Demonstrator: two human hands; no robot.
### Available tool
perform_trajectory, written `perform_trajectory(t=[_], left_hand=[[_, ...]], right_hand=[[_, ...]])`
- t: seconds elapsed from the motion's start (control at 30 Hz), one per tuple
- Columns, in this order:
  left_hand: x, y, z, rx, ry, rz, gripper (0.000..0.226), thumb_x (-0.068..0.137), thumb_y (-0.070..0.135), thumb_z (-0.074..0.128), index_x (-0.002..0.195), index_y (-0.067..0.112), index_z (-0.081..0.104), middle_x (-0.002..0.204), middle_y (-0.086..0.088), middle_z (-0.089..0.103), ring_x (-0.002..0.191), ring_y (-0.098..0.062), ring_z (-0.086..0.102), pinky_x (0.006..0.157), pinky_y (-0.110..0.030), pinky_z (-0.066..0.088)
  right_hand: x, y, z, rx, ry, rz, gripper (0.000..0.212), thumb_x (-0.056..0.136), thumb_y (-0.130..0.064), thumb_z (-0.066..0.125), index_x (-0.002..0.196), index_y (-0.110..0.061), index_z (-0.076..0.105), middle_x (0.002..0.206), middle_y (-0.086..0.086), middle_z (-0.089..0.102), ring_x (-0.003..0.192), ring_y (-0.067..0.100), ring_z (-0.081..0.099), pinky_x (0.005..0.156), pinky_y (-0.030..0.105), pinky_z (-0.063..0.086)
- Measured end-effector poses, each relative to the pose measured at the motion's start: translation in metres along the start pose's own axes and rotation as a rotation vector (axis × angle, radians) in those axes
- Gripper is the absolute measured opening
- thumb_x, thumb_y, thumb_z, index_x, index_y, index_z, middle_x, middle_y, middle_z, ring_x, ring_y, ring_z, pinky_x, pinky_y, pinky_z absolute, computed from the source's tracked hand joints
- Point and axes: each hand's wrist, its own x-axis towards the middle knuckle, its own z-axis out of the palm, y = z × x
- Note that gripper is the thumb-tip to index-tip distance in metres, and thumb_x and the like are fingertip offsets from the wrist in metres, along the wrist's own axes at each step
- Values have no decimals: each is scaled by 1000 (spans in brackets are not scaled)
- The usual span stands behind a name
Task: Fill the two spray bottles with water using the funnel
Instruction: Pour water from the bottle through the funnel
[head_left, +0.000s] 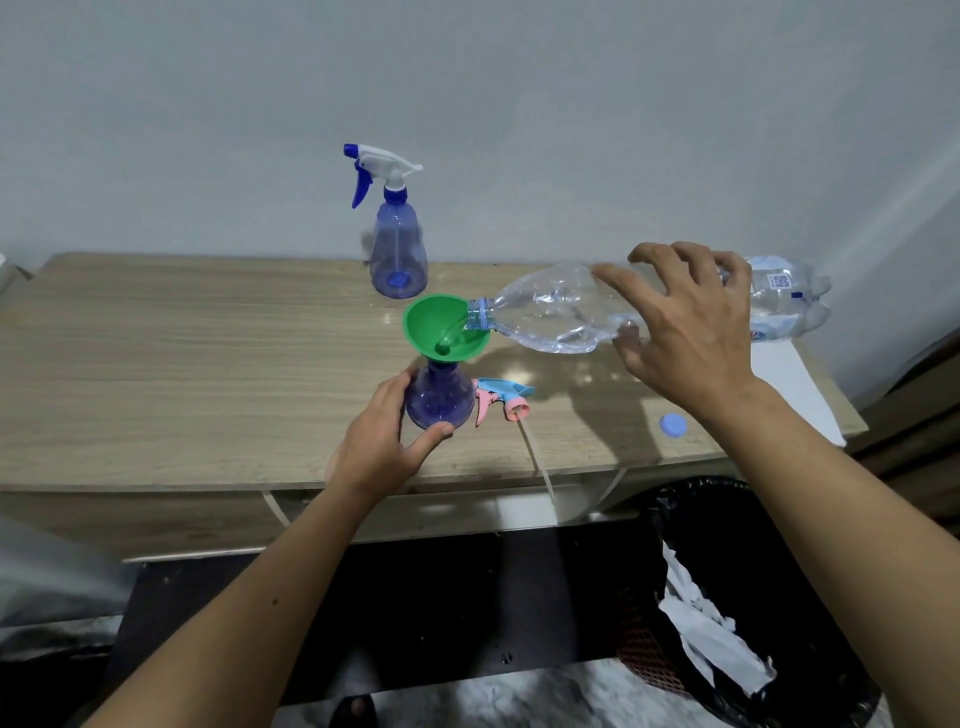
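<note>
A green funnel (441, 327) sits in the neck of an open blue spray bottle (439, 397) near the table's front edge. My left hand (382, 436) grips that bottle's base. My right hand (685, 332) holds a clear plastic water bottle (556, 309) tipped on its side, its mouth over the funnel, and water runs into the funnel. A second blue spray bottle (397, 249) with its white and blue trigger head on stands upright behind, by the wall. A pink and light-blue trigger head (501, 397) lies on the table just right of the open bottle.
A small blue bottle cap (672, 425) lies on the wooden table (182, 364) to the right. White paper (789, 384) lies at the table's right end. A black-lined waste bin (727, 597) with crumpled paper stands on the floor at the lower right.
</note>
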Motion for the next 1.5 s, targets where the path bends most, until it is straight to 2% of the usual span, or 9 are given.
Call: perform_trajectory(t=[0.23,0.53,0.7,0.83,0.97,1.07,1.27,1.43,1.5], left_hand=[[0,2,-1,-4,2,-13,87,86,52,83,158,26,41,142,6,58,122,-10,61,101,-34,52],[0,2,-1,-12,-2,-23,87,85,52,84,158,29,42,142,9,58,123,-9,61,103,-34,52],[1,2,0,-5,-5,-24,86,85,52,84,156,27,44,144,7,58,125,-11,61,105,-36,53],[1,4,-1,-7,-14,-33,85,85,51,84,156,26,44,145,7,58,126,-10,60,105,-35,52],[1,5,-1,-14,-13,-51,85,85,50,85,156,27,44,146,8,58,127,-11,61,104,-33,51],[1,5,-1,-18,-13,-59,85,84,50,85,156,28,44,146,9,58,126,-11,61,104,-36,52],[1,3,0,-37,-11,-67,87,82,49,86,155,31,44,146,10,58,128,-13,61,107,-39,52],[1,1,-1,-43,-21,-41,86,82,50,85,155,31,43,145,10,58,128,-12,61,107,-41,53],[1,1,-1,-45,-19,-40,86,83,50,85,155,31,43,145,10,58,127,-12,61,106,-40,53]], right_hand=[[-1,1,1,52,4,28,67,74,-21,72,138,-34,60,135,3,61,126,37,54,102,53,36],[-7,-8,9,256,-49,123,75,69,-31,77,141,-36,57,134,1,58,122,35,53,97,51,40],[-11,-12,18,423,-67,193,74,68,-37,72,141,-30,57,134,3,57,118,34,55,94,49,46],[-15,-14,22,558,-26,224,74,69,-29,82,138,-22,58,129,6,59,111,34,57,93,45,50],[-13,-17,27,679,3,344,71,72,-28,89,136,-25,60,121,-1,61,111,25,59,92,33,46],[-8,-24,29,775,38,435,67,71,-31,92,130,-31,59,115,-9,60,103,19,60,91,39,52],[7,-34,37,919,57,672,70,65,-40,90,128,-39,59,116,-9,66,99,17,66,88,45,59],[19,-39,40,1007,103,778,72,66,-38,94,130,-35,61,118,-9,69,98,8,67,86,31,60],[20,-39,42,1023,105,804,72,67,-37,95,130,-34,61,118,-10,68,98,6,67,87,29,59]])
